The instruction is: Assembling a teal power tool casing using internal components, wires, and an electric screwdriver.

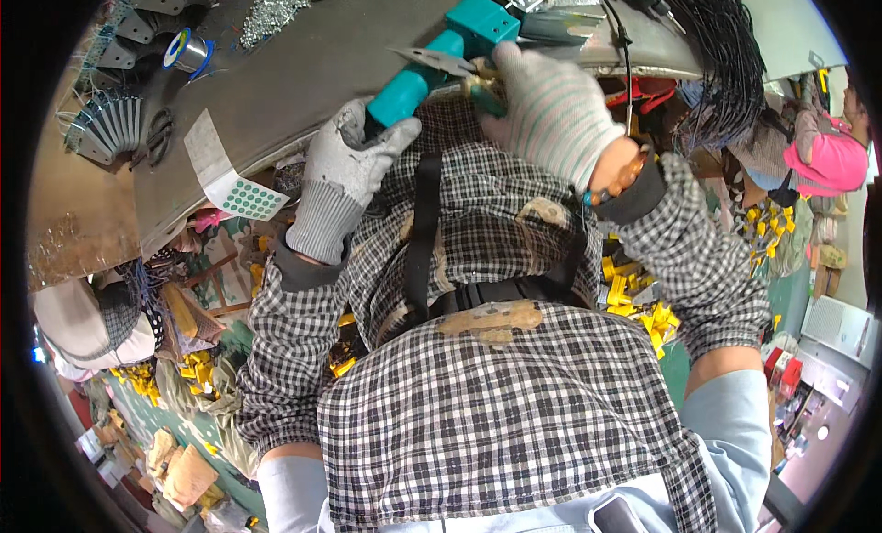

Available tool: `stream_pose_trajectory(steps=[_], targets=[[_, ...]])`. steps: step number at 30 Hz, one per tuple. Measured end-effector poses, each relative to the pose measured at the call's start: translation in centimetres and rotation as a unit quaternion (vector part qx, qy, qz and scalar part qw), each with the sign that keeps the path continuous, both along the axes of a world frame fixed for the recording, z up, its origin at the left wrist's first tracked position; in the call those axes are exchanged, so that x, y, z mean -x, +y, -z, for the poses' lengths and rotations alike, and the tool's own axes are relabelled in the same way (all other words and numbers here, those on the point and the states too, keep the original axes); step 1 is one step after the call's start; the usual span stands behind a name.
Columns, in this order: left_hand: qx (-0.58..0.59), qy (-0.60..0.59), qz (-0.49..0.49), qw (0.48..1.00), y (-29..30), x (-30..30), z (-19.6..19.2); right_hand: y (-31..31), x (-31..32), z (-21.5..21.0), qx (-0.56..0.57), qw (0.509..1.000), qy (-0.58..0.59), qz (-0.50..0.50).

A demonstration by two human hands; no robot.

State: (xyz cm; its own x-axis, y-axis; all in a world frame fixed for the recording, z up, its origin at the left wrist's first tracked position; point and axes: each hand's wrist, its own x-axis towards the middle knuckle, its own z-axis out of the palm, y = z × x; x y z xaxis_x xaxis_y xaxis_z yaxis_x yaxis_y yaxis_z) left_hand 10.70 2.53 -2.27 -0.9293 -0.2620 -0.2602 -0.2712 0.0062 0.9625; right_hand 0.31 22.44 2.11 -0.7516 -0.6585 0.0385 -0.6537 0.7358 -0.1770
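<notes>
My left hand (354,156), in a grey glove, is closed around the rounded end of a teal plastic housing (404,94). This housing runs up and to the right, ending in a boxy teal block (482,20) by the bench edge. My right hand (556,110), in a white striped glove, grips a pair of long-nose pliers (436,61), their green handle partly hidden under the fingers. The pliers' jaws point left and cross in front of the housing; whether they touch it I cannot tell. The right glove looks slightly blurred.
On the dark bench (276,83) lie a solder wire spool (188,53), a pile of small metal parts (276,11), a sticker sheet (234,179) and several fan-shaped metal parts (108,129). Black cables (721,55) hang at right. Beyond them sits a person in pink (827,156).
</notes>
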Motion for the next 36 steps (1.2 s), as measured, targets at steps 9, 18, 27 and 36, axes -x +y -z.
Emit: stream_pose_trajectory(steps=[9,18,27,36], targets=[[-0.042,-0.087,0.025,0.995,-0.3,0.9,0.0,0.4,0.0,2.3,-0.01,1.0,0.009,0.002],[-0.056,-0.122,-0.057,0.989,0.6,1.9,2.0,-0.3,0.4,-1.6,0.151,0.985,0.086,0.003],[-0.076,-0.051,-0.013,0.996,0.2,1.0,2.3,-0.7,-0.1,-1.8,0.309,0.947,0.091,0.006],[-0.258,-0.08,0.03,0.962,-0.2,1.7,-0.2,3.1,0.7,-1.4,0.213,0.965,-0.037,0.148]])
